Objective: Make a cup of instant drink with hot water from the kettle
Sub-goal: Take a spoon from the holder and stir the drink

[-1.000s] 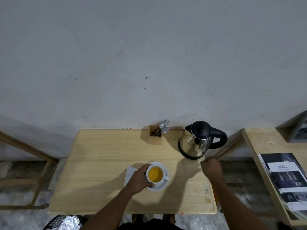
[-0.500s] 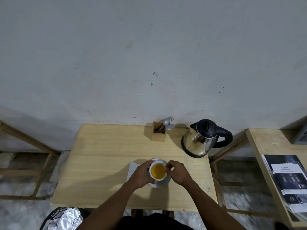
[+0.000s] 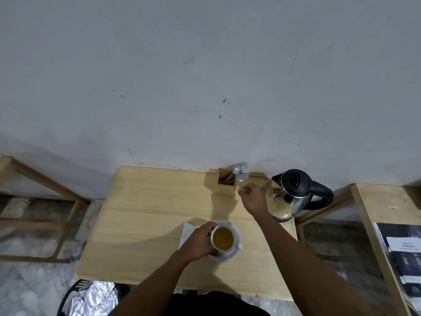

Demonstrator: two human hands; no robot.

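A white cup [image 3: 223, 238] full of amber drink stands on a white saucer [image 3: 232, 255] near the front of the wooden table [image 3: 148, 213]. My left hand [image 3: 197, 241] wraps the cup's left side. My right hand [image 3: 252, 198] is stretched out to the back, fingers apart and holding nothing, just right of the wooden cutlery holder [image 3: 225, 184]. Spoons and a fork [image 3: 239, 171] stick out of that holder. The steel kettle [image 3: 290, 195] with its black lid and handle stands at the back right, partly behind my right wrist.
A white paper napkin [image 3: 187, 230] lies under the saucer's left side. A second wooden table [image 3: 387, 206] with dark booklets [image 3: 401, 249] stands to the right. A bin with a silver bag [image 3: 91, 297] sits on the floor at the front left. The wall runs along the table's back edge.
My right hand has left the cup and reached back towards the cutlery holder. My left hand has stayed on the cup.
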